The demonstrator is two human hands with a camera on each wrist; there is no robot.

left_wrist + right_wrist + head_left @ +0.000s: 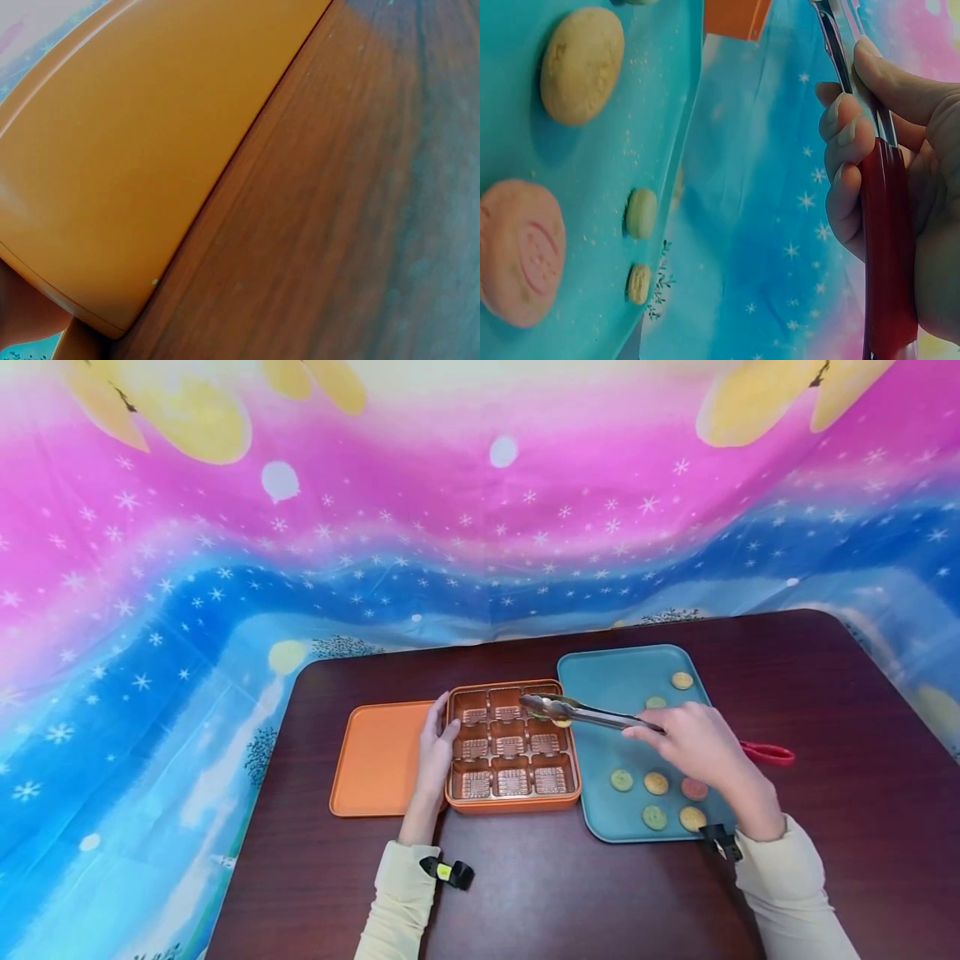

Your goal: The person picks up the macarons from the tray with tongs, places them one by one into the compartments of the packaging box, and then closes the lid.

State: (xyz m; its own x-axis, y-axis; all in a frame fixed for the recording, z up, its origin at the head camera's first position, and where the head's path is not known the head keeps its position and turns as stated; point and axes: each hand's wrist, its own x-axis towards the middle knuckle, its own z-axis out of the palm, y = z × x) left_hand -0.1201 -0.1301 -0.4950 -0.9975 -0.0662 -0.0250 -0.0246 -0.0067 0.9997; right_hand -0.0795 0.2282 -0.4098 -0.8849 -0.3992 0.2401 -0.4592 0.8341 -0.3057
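The left hand holds the left wall of an orange box, thumb on the rim and fingers along the outside. Copper-coloured compartments divide the box. In the left wrist view a bit of that hand touches an orange surface. Metal tongs with red handles are gripped by the right hand, their tips over the box's back right compartment. A yellow piece shows beneath them; whether it is pinched, I cannot tell.
Right of the box lies a teal tray with several round yellow, green and pink pieces, including a pink one. An orange lid-like panel lies to the left. A patterned cloth hangs behind the dark table.
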